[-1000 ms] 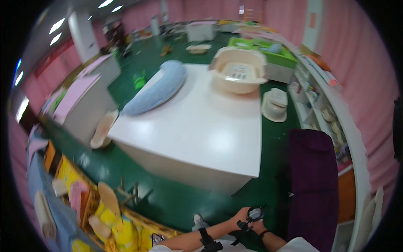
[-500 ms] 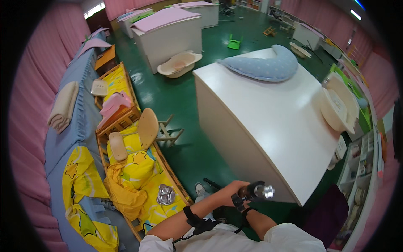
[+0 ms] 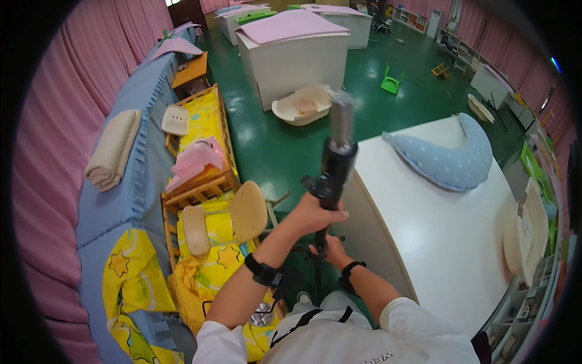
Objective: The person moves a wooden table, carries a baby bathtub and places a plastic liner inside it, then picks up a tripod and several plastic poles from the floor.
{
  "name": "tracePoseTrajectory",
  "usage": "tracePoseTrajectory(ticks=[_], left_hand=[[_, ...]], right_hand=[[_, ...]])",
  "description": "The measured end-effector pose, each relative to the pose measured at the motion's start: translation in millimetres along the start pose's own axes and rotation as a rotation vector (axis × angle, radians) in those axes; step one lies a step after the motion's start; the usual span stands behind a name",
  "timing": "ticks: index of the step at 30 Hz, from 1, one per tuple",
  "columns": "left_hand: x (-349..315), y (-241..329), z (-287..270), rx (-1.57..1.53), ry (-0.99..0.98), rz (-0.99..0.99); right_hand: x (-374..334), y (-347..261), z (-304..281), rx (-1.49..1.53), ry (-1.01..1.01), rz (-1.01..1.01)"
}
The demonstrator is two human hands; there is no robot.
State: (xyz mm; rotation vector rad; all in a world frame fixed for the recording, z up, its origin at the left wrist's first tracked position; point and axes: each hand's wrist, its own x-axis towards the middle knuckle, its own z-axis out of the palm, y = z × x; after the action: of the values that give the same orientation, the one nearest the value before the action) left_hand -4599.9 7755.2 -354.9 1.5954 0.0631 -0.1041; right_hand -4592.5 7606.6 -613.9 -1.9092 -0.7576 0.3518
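Observation:
A black tripod-like stand with a silver tube at its top rises upright in front of me, between the cot and the white table. My left hand is wrapped round its black column below a clamp knob. Lower down, my right hand is closed round the stand's thinner part, partly hidden by the left forearm. Dark rods or legs show beneath the hands, but their lower ends are hard to make out. Black bands circle both wrists.
To the right, a white table bears a blue crescent pillow and a cream baby bath. On the left, a wooden cot with yellow bedding holds a wooden chair. Another baby bath lies on the green floor ahead.
The stand has swung from pointing right to upright, its silver top now far higher in view. Both hands have moved left and up with it. My view has shifted left.

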Motion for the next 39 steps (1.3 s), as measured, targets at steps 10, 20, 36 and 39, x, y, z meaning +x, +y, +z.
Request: tracePoseTrajectory(ticks=[10,20,36,39], left_hand=[[179,118,-141,0.067,0.246,0.212],[356,163,-221,0.016,0.313,0.345],[817,125,-305,0.624,-0.580,-0.087],[897,127,-321,0.880,-0.737,-0.191]], right_hand=[[286,-35,-40,-0.055,0.016,-0.300],[499,-12,-119,-0.098,0.111,-0.353],[746,195,-222,-0.307,0.672,0.162],[804,220,-244,-0.392,0.730,0.253]])
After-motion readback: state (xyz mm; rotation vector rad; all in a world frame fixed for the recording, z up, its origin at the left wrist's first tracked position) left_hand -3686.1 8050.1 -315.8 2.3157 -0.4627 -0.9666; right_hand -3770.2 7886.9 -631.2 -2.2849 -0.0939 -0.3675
